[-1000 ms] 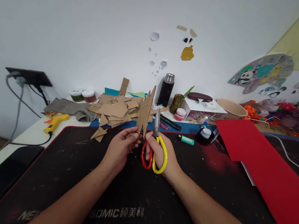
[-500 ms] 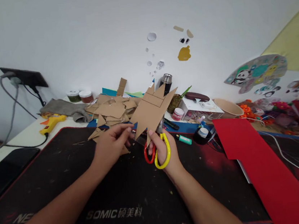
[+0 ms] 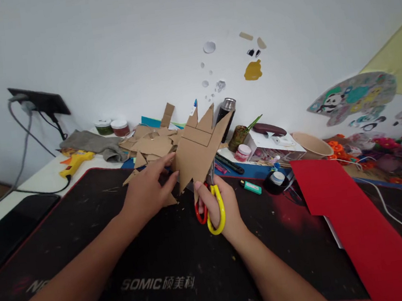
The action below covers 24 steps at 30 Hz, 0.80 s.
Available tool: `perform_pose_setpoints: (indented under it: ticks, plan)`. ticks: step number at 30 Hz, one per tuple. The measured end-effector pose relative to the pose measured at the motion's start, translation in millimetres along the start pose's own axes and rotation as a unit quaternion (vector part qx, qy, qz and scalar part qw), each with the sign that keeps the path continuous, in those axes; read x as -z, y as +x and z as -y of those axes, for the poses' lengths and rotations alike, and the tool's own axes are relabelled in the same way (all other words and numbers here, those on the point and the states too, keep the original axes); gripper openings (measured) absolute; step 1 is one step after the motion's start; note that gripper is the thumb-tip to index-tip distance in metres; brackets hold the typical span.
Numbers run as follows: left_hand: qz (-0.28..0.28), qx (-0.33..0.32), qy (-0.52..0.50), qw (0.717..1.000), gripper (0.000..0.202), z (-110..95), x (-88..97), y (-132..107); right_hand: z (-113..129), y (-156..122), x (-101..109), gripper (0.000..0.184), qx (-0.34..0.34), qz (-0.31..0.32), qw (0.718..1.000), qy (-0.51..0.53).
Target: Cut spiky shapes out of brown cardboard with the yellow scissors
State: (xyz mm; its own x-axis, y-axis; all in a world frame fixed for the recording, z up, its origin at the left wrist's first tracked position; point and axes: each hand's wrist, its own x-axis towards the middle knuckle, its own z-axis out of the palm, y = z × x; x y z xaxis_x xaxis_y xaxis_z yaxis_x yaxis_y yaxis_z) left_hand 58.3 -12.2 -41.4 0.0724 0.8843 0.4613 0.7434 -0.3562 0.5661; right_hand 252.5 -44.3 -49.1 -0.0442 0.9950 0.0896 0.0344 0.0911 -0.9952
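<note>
A brown cardboard piece (image 3: 197, 148) with pointed ends and pencil-like lines is held up over the dark mat. My left hand (image 3: 150, 183) is closed at its left edge, the thumb in front and the fingers partly behind. My right hand (image 3: 226, 206) is wrapped round scissors (image 3: 221, 214) with one red and one yellow handle, and its thumb also presses the cardboard's lower point. The scissor blades are mostly hidden behind the cardboard. Behind my left hand lies a heap of cardboard scraps (image 3: 152, 144).
The dark desk mat (image 3: 154, 249) spreads under both arms. A yellow glue gun (image 3: 78, 163) and a black phone-like slab (image 3: 18, 217) lie left. Along the back stand a thermos (image 3: 226, 113) and a jar (image 3: 243, 152). A green lighter (image 3: 251, 187) and red sheet (image 3: 340, 206) are right.
My left hand has come to the cardboard's left edge and closed on it. The cardboard has turned a little more upright. The whole view has shifted slightly.
</note>
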Motion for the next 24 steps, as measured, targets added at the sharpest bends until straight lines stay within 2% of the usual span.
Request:
perform_pose_setpoints:
  ticks: [5, 10, 24]
  plan:
    - [0.016, -0.018, 0.046, 0.999, 0.052, 3.7, 0.2, 0.4, -7.1, -2.5, -1.8, 0.030, 0.011, 0.011, 1.000, -0.006]
    - [-0.001, -0.006, -0.002, 1.000, 0.049, 0.9, -2.7, -0.5, -3.4, -6.0, -6.0, 0.025, 0.013, 0.019, 1.000, -0.011]
    - [0.008, 0.006, -0.090, 0.996, 0.056, 5.1, -9.5, 0.9, -4.7, -5.8, -6.5, 0.025, 0.008, 0.022, 1.000, -0.011]
